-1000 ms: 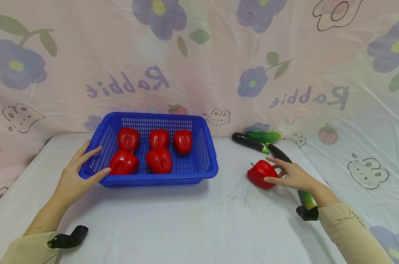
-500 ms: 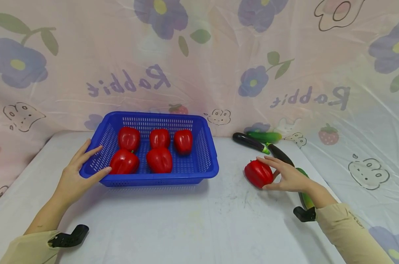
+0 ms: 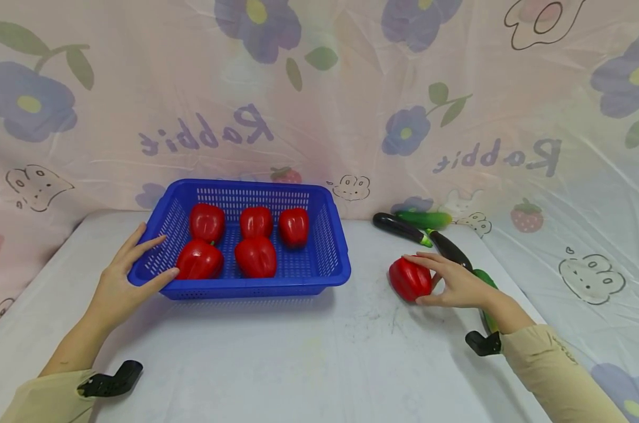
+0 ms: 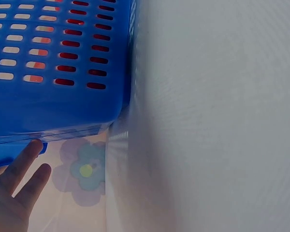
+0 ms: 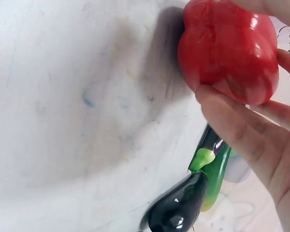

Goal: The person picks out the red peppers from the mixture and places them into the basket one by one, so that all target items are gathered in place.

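A red bell pepper (image 3: pixel 410 279) lies between the thumb and fingers of my right hand (image 3: pixel 451 282), low over the white table; whether it touches the cloth I cannot tell. The right wrist view shows the pepper (image 5: pixel 227 53) with my thumb and fingers on opposite sides of it. At the left, my left hand (image 3: pixel 120 283) rests spread on the corner of a blue plastic basket (image 3: pixel 266 286), its fingers nearly straight along the rim. Inside the basket sit several red bell peppers (image 3: pixel 255 257). The left wrist view has two fingertips (image 4: pixel 35 146) by the basket's edge.
Behind my right hand lie two eggplants, one eggplant (image 3: pixel 399 227) at the back and another eggplant (image 3: pixel 449 248) nearer. A green cucumber (image 3: pixel 424 219) lies beside the back one. Another green vegetable (image 3: pixel 487 282) is partly under my right wrist. A patterned cloth (image 3: pixel 319 106) hangs behind.
My right hand has closed further around the pepper, turning it and shifting it slightly left. The left hand and the basket stay where they were.
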Demonstrator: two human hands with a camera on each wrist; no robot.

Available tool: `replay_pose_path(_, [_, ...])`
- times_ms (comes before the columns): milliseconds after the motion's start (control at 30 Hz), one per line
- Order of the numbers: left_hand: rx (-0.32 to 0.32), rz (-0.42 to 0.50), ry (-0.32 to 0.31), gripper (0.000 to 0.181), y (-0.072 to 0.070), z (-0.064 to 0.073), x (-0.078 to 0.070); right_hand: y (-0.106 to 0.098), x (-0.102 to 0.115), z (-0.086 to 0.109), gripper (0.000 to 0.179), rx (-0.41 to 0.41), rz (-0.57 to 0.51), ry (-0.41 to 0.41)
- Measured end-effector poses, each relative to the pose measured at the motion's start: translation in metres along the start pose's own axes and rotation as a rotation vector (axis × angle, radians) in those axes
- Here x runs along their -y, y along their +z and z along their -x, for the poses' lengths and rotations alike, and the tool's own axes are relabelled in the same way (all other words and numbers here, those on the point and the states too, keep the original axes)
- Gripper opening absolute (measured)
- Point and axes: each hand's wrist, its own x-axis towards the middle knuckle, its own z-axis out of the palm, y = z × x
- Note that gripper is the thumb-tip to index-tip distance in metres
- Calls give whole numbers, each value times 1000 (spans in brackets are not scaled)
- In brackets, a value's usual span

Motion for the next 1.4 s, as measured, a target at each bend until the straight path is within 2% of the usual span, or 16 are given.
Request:
replay_pose_path(400, [0, 7, 1, 64, 0, 0, -1, 2, 0, -2, 75, -56, 55, 10])
replay_pose_path(567, [1, 6, 3, 64, 0, 0, -1, 5, 0, -3, 76, -71, 34, 21])
replay_pose_path(933, [3, 0, -1, 65, 0, 0, 0, 7, 2, -5, 77, -94, 46, -30])
replay_pose_path(1200, [8, 0, -10, 65, 0, 0, 0, 5, 5, -7, 77, -104, 70, -29])
replay_pose_path(1400, [7, 2, -10, 65, 0, 0, 0, 0, 7, -10, 77, -130, 61, -71])
